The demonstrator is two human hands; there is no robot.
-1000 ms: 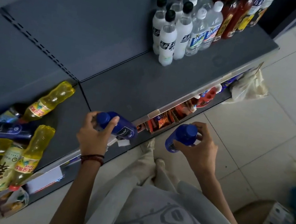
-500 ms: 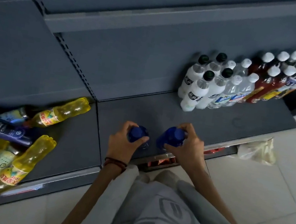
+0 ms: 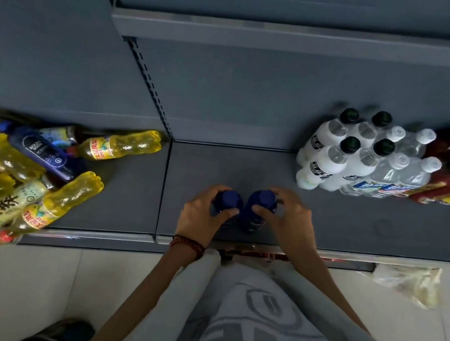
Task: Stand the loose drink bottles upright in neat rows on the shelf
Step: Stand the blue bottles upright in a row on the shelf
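gripping smooth cylindrical plastic: left hand (image 3: 199,219) curls round the left blue bottle (image 3: 227,198), right hand (image 3: 289,218) round the right blue bottle (image 3: 263,198), both upright, side by side at front centre of the matte grey shelf (image 3: 356,219); ribbed yellow bottles (image 3: 74,194) lie heaped at its left end.

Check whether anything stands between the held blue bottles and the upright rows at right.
Nothing visible does. Left hand and right hand each grip a blue bottle; only bare shelf separates them from the white bottles.

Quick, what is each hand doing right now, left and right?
Left hand: closed, holding the left blue bottle by its top.
Right hand: closed, holding the right blue bottle by its top.
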